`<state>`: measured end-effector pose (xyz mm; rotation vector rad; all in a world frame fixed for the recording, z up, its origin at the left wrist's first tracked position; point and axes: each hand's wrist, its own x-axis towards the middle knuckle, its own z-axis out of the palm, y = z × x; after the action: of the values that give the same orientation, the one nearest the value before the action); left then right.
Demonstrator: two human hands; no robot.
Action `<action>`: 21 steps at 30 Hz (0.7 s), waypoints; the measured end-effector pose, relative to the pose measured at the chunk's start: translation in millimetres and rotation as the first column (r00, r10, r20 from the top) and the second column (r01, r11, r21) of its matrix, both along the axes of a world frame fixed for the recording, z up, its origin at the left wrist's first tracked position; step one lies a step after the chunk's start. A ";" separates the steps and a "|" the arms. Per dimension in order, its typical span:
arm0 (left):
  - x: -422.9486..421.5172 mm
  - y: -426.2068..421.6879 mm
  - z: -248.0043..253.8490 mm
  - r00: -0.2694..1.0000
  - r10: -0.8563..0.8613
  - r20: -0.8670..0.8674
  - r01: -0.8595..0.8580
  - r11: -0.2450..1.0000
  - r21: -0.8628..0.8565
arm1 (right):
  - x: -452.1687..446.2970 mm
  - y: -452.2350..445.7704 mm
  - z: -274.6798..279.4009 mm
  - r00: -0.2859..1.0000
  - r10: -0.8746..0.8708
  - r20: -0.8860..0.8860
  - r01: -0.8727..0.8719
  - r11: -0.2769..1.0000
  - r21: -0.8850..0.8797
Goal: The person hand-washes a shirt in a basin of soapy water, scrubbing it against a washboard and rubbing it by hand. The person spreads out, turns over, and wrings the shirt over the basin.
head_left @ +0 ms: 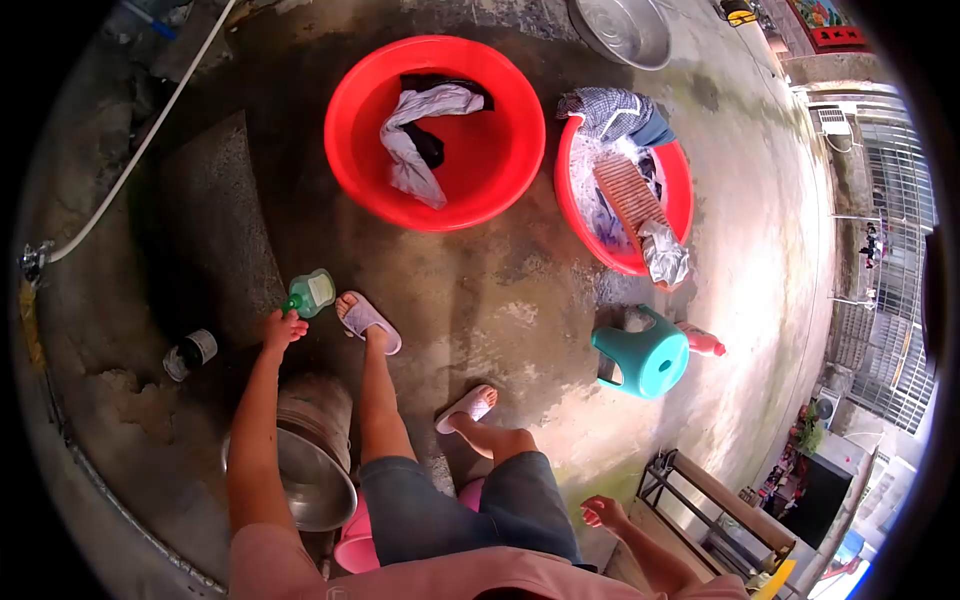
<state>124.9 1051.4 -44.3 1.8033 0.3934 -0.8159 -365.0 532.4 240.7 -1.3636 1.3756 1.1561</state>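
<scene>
My left hand (284, 328) reaches out to the left, with its fingers closed at the green neck of a clear green bottle (316, 291) with a pale label. The bottle is tilted beside my left foot. My right hand (603, 512) hangs at my right side, fingers loosely bent and apart, with nothing in it. Ahead of me a large red basin (435, 215) has grey and black cloth (405, 150) in it. A second red basin (570, 205) holds suds, a ribbed brown washboard (630, 195), and a checked cloth (605, 112) over its rim.
A teal stool (655, 360) stands at the right, with a pink bottle (702, 340) behind it. A dark labelled bottle (190, 355) is at the left. A metal basin (310, 485) is near my left leg, another metal basin (625, 35) at the far side. The concrete floor looks wet.
</scene>
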 end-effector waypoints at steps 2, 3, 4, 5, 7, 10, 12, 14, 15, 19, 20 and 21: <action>-17.7 -55.1 48.6 0.998 0.003 -0.066 -0.010 0.994 -0.107 | -58.3 -4.0 -5.2 0.985 -0.113 0.127 0.111 0.994 0.026; -30.6 -81.9 66.1 0.997 -0.002 -0.076 -0.004 0.996 -0.084 | -77.6 -6.6 3.2 0.971 -0.158 0.176 0.163 0.987 -0.010; -42.2 -106.2 75.2 0.996 -0.012 -0.086 0.007 0.998 -0.061 | -98.6 -11.5 11.3 0.961 -0.179 0.213 0.188 0.982 -0.024; -53.2 -130.9 82.8 0.995 -0.020 -0.095 0.016 0.999 -0.040 | -119.5 -17.3 18.4 0.948 -0.195 0.250 0.212 0.977 -0.040; -67.1 -173.1 95.6 0.989 -0.042 -0.140 0.030 0.996 -0.090 | -156.0 -45.7 25.5 0.947 -0.207 0.245 0.226 0.973 -0.054; -77.1 -216.8 51.2 0.966 -0.226 -0.128 0.214 0.972 -0.096 | -186.3 -112.6 14.9 0.952 -0.216 0.218 0.256 0.951 -0.172; -78.6 -261.1 58.7 0.957 -0.079 -0.280 0.051 0.993 -0.104 | -178.9 -168.6 6.3 0.963 -0.114 0.245 0.177 0.952 -0.251; -85.0 -293.6 57.2 0.933 -0.005 -0.359 -0.022 0.997 -0.070 | -147.6 -224.7 10.5 0.944 0.084 0.321 0.028 0.944 -0.329; -90.6 -302.5 52.0 0.946 -0.135 -0.293 0.124 0.991 -0.056 | -123.5 -251.1 20.1 0.915 0.215 0.341 -0.073 0.920 -0.384; -104.3 -349.5 35.2 0.936 -0.215 -0.277 0.208 0.977 -0.057 | -41.2 -356.7 36.3 0.870 0.268 0.413 -0.052 0.884 -0.465; -113.2 -360.6 31.9 0.931 -0.125 -0.343 0.107 0.992 -0.071 | -27.2 -379.9 36.6 0.858 0.278 0.431 -0.044 0.877 -0.478; -116.4 -359.8 20.6 0.922 -0.174 -0.346 0.160 0.985 -0.070 | -21.3 -392.3 34.5 0.887 0.108 0.450 0.105 0.900 -0.423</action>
<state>8.5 691.6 -23.7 1.6681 0.4524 -1.2666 -386.2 140.2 275.2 -1.8171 1.3116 0.4642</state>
